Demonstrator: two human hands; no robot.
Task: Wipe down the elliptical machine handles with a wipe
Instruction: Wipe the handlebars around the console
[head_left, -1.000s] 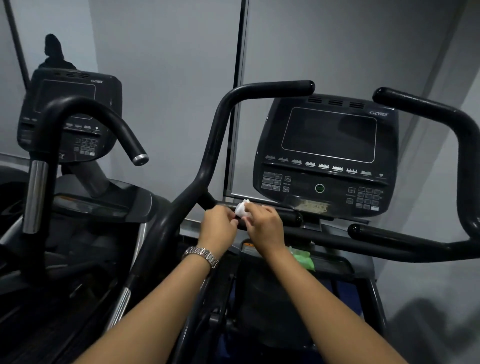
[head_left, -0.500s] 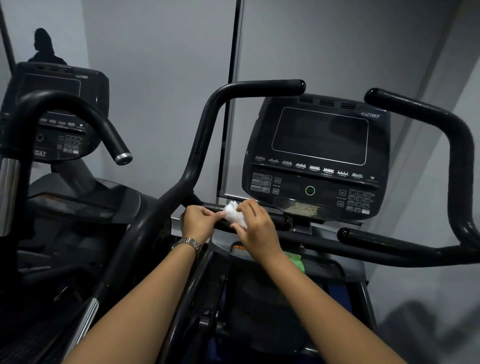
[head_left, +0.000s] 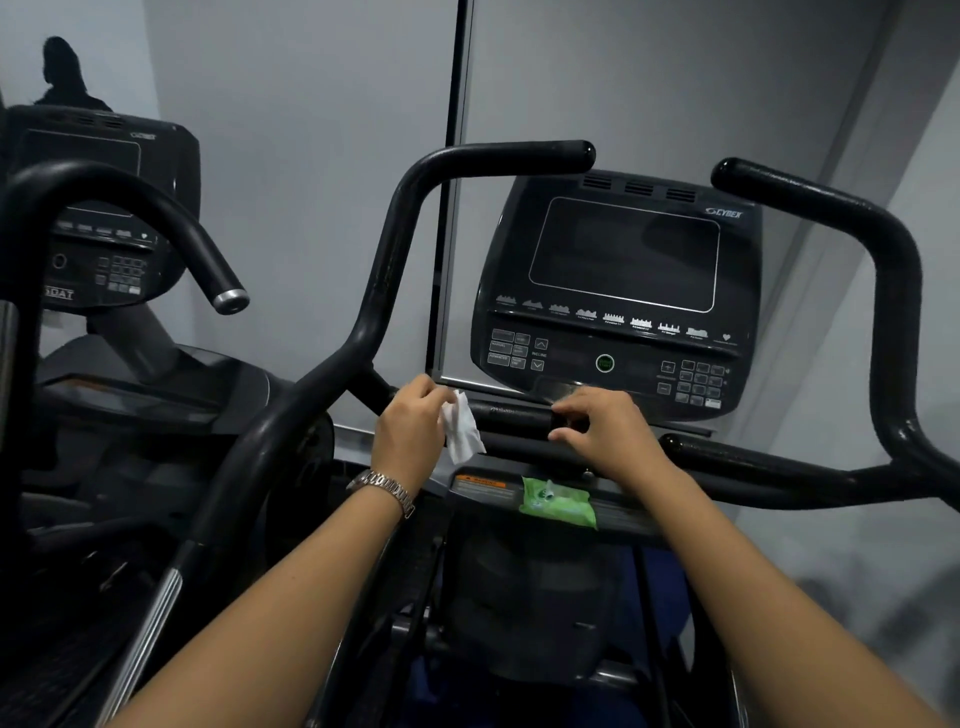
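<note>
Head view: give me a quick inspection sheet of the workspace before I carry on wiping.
Surface: black ledge below the console, with an orange warning label.
Job's things: white wipe, partly unfolded, hanging in front of the short grip bar; long handles and rise on either side.
Clutter: green wipe pack lying on the ledge.
Hands: left hand pinches the wipe; right hand is empty, fingers curled by the bar's end.
Cables: nothing seen.
Surroundings: dark console, screen off; second machine at left; grey wall panels.
</note>
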